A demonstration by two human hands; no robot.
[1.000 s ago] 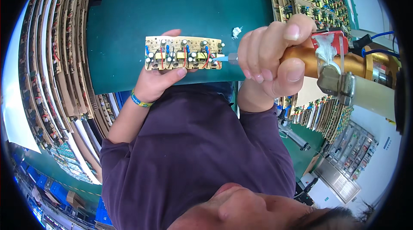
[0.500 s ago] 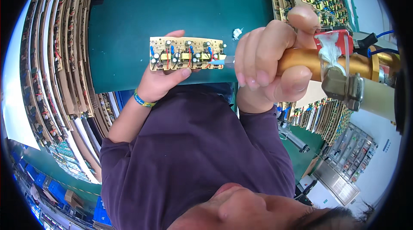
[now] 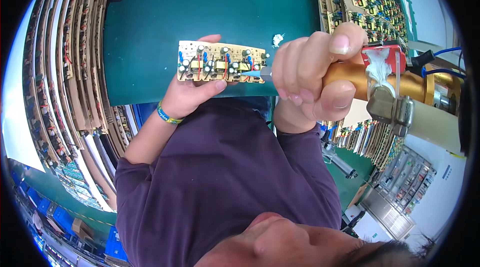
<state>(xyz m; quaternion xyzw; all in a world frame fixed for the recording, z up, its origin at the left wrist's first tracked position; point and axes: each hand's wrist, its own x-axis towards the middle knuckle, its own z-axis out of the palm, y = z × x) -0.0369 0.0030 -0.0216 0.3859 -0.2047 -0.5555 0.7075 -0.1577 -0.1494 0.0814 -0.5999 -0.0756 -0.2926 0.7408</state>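
Observation:
My left hand (image 3: 192,94) grips a tan circuit board panel (image 3: 195,47) by its near edge, thumb in front and fingers behind. Yellow transformers, round capacitors, blue parts and red and black wires stand on the panel. My right hand (image 3: 315,69) is wrapped around a gold-coloured glue dispensing gun (image 3: 352,79), thumb below and index finger raised near its red switch block (image 3: 387,59). White paste is smeared over that block. The gun's pale blue nozzle (image 3: 251,73) reaches over the right part of the panel, its tip among the components; whether it touches them I cannot tell.
A white blob of paste (image 3: 278,40) lies on the green tabletop (image 3: 210,2). Stacked boards on cardboard (image 3: 75,67) line the left side. More populated boards (image 3: 375,4) are stacked at the far right. A pale hose (image 3: 435,124) and blue wires (image 3: 447,49) trail off the gun.
The panel has shifted slightly right in my left hand's grip. The nozzle tip now sits a little further left along the panel, and my right index finger has dropped lower.

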